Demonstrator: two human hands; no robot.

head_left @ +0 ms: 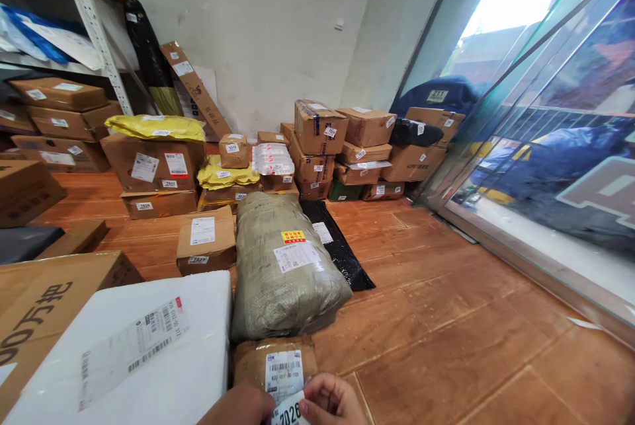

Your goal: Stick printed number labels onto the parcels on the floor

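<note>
At the bottom of the head view, my left hand (243,405) and my right hand (331,400) pinch a small white sticker (288,410) printed 7026 from either side. The sticker lies over the lower part of a shipping label (284,372) on a small brown cardboard box (248,360); whether it is stuck down I cannot tell. Just beyond the box rests a large grey-green woven sack parcel (262,266) with a white label and a yellow-red sticker. A white foam box (198,326) with a taped label stands to the left of my hands.
A large carton (54,293) stands at the far left. Several stacked boxes (317,127) and yellow parcels (156,126) line the wall. A flat black parcel (342,246) lies beyond the sack. Wooden floor (446,319) extends right to a glass door (520,114); a shelf (89,22) stands at the left.
</note>
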